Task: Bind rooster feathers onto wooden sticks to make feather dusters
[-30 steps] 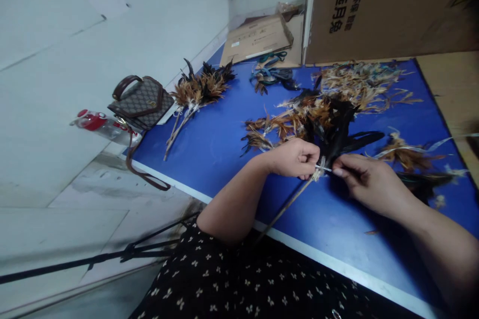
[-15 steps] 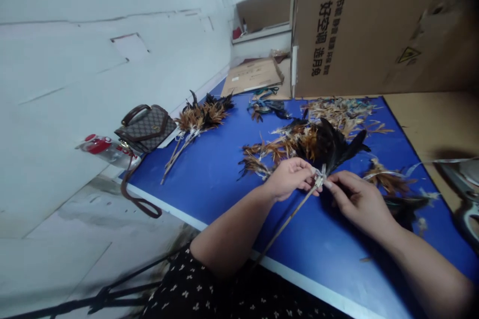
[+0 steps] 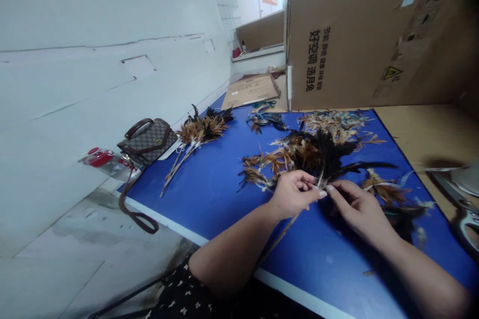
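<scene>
My left hand (image 3: 294, 193) is closed around the top of a thin wooden stick (image 3: 281, 236), thumb and fingers pinched at the pale binding. From there black feathers (image 3: 328, 157) fan upward and to the right. The fingertips of my right hand (image 3: 361, 205) press together at the feathers' base, nearly touching my left thumb; fingers cover part of the binding. Just behind lies a heap of brown and black feather bunches (image 3: 295, 149). A brown feather bunch (image 3: 385, 188) with a white tie rests beyond my right hand.
Finished-looking feathered sticks (image 3: 204, 129) lie at the left of the blue table (image 3: 209, 184). Beside them are a brown handbag (image 3: 149, 140) and a plastic bottle (image 3: 108, 162). Pale feathers (image 3: 333, 123) lie toward the back, before a large cardboard box (image 3: 348, 50). Scissors (image 3: 462, 209) lie at right.
The view has tilted up slightly. The feathers at the stick's top have turned, one long feather now pointing right. My left thumb has moved over the binding; both hands remain close together.
</scene>
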Available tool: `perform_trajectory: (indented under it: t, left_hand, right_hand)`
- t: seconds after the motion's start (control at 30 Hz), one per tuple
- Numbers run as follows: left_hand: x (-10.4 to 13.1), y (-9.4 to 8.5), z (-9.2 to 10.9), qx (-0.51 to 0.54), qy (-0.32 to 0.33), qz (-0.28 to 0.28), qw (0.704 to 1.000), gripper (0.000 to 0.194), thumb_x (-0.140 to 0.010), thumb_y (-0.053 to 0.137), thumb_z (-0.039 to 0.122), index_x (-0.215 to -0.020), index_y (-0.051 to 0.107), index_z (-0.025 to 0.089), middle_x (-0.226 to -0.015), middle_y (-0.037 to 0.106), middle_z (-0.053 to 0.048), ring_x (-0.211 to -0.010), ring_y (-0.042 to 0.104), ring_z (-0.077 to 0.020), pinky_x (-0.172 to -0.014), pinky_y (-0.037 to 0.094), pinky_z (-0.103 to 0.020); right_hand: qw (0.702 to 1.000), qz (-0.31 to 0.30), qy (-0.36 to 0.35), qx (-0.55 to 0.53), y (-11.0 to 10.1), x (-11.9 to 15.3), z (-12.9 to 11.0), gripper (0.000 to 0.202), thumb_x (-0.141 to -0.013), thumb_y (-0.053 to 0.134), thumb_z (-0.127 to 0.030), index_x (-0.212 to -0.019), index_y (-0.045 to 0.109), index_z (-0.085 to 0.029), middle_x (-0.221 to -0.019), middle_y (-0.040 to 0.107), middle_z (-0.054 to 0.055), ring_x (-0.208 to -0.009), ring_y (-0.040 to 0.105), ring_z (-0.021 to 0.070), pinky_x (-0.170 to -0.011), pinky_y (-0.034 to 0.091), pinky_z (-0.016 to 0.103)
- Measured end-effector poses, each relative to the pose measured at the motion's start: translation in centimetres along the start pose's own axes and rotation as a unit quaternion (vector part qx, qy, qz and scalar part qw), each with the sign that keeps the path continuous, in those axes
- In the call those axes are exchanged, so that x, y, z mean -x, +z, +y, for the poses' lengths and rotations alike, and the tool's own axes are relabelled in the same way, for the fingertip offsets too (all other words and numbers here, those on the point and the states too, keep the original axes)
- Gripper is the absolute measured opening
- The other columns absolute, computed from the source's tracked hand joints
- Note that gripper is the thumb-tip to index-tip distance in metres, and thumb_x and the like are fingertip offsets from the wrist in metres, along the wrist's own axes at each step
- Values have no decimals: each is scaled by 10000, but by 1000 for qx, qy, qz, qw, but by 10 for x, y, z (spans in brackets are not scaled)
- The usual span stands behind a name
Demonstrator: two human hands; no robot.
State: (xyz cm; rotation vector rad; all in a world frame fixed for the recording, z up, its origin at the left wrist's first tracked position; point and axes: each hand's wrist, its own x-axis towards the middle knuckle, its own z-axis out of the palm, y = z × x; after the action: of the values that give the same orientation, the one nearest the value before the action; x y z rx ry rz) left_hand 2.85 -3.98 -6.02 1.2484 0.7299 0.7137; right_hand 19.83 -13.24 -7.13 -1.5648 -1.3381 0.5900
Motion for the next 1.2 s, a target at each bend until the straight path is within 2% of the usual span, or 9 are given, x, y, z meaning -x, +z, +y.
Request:
perform_trajectory:
  t: [0.07,0.17,0.4,0.57,0.73,0.8,0.9,1.07,1.2]
  left_hand:
    - [3,4,0,-17,30,0,999,630,-527,1062,413,-959,705,124,-712,638,34,-569,549,-67,-521,466,-215]
    - [5,6,0,-23,57,-7,998,591,-580,1044,410,-974,708,126,-746,636,24,-635,537,-63,-597,460,-219]
    - [4,10,-4,-36,73,-21,996,604,-584,1041,413,-977,675,136,-765,609,35,-683,523,-68,-665,447,-232]
    - [6,10,-8,-10,20,-37,999,569,-718,944,565,-964,646,148,-737,622,30,-619,558,-73,-608,458,-228]
    - [5,6,-10,-22,-79,-124,989,641,-765,826,735,-864,656,125,-718,686,-34,-524,616,-102,-515,506,-246]
    - [5,6,-8,11,-99,-140,985,660,-721,854,734,-868,662,121,-702,688,-36,-509,630,-120,-499,539,-266]
    - [8,8,-4,38,-103,-138,984,619,-712,875,694,-844,648,134,-644,654,-10,-460,594,-116,-425,495,-248]
    - [14,12,-1,-20,-94,-117,988,492,-844,803,601,-758,627,150,-540,586,24,-370,485,-68,-372,382,-200]
    - [15,12,-5,-45,-83,-102,990,439,-864,796,545,-754,632,153,-530,576,29,-355,453,-64,-345,340,-194]
  right_hand:
    - [998,-25,45,-28,-1,1,-2,592,-953,588,-800,-863,689,-224,-645,683,41,-539,610,189,-499,468,313]
    - [995,-34,69,-60,-2,1,-3,619,-949,596,-812,-753,638,-226,-607,679,40,-570,633,180,-531,475,287]
    - [987,31,97,-121,-2,-1,3,626,-874,718,-800,-636,613,-230,-550,660,39,-514,626,174,-508,467,282]
    - [991,22,89,-101,-3,-1,4,641,-862,733,-797,-604,639,-218,-554,670,53,-506,612,166,-511,464,283]
    - [989,21,88,-119,-1,0,7,580,-840,785,-758,-638,655,-231,-556,663,39,-512,619,183,-497,473,300]
    - [988,16,89,-126,0,1,7,564,-838,798,-741,-640,656,-234,-556,661,36,-512,622,184,-487,466,299]
    - [984,5,89,-152,-1,1,5,589,-873,763,-742,-605,608,-240,-540,638,28,-514,620,179,-505,476,293]
    - [986,4,119,-117,-3,1,2,669,-875,722,-789,-542,574,-228,-506,611,33,-491,587,164,-508,458,284]
    - [990,-13,117,-83,-4,1,-2,755,-931,597,-835,-494,548,-221,-512,635,60,-491,558,148,-522,444,278]
